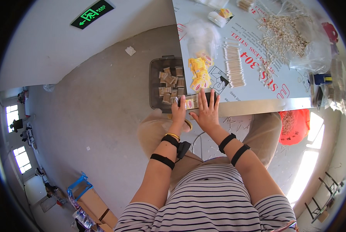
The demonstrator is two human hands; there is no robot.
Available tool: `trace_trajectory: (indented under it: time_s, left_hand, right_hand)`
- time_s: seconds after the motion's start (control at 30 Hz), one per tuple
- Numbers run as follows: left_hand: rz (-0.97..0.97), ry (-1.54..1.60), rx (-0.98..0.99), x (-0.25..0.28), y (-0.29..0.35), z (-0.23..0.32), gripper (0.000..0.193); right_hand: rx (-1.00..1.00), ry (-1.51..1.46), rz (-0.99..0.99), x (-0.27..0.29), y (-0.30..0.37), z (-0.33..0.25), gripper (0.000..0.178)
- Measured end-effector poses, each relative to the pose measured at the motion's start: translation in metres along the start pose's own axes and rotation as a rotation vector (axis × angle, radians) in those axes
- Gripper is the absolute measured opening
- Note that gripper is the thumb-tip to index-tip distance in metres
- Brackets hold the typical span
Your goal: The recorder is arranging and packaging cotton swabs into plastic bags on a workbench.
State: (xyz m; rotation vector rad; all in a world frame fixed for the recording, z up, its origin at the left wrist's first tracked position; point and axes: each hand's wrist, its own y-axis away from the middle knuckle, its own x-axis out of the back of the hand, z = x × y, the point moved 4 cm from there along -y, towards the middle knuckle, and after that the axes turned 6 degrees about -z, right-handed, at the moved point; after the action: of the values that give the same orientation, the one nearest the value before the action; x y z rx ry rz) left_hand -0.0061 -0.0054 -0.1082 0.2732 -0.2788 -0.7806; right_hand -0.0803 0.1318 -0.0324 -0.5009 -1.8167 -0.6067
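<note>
At the near left corner of the table, my left hand (178,111) grips the end of a small clear pack of cotton swabs (192,102) with a yellow-and-red label. My right hand (207,114) lies palm down at the table's edge, fingers stretched out and holding nothing. Its fingers rest over a flat black object (211,98), mostly covered, whose kind I cannot tell. Just beyond are yellow printed cards (199,73) in a loose pile. A neat row of cotton swabs (234,65) lies to their right.
A grey bin (154,87) of filled swab packs stands left of the table (254,87). Clear bags (204,34) lie beyond the cards. Loose swabs (287,36) heap at the far right, and a red bag (294,127) sits below the table. Swabs litter the floor.
</note>
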Motion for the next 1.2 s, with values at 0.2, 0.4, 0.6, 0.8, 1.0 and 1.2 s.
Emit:
trace_trajectory:
  time_s: [0.2, 0.4, 0.6, 0.8, 1.0, 1.2]
  left_hand:
    - [-0.006, 0.027, 0.02, -0.002, 0.002, 0.006, 0.047]
    - [0.001, 0.108, 0.052, -0.002, -0.001, 0.005, 0.039]
    - [0.011, 0.131, 0.044, -0.004, -0.003, 0.004, 0.04]
    - [-0.018, 0.066, 0.048, -0.003, 0.001, 0.007, 0.043]
    - [-0.032, -0.009, 0.029, 0.0, -0.002, 0.004, 0.049]
    - [0.021, -0.055, 0.085, 0.002, -0.007, 0.002, 0.054]
  right_hand:
    - [-0.004, 0.016, -0.007, -0.005, -0.001, -0.003, 0.097]
    - [0.004, 0.044, -0.002, -0.004, -0.005, -0.008, 0.098]
    - [0.011, 0.058, 0.007, -0.003, -0.004, -0.009, 0.097]
    - [0.016, -0.008, 0.003, 0.002, 0.001, -0.006, 0.088]
    - [0.055, -0.138, 0.028, 0.01, 0.015, 0.018, 0.08]
    - [0.041, -0.149, 0.029, 0.018, 0.031, 0.044, 0.078]
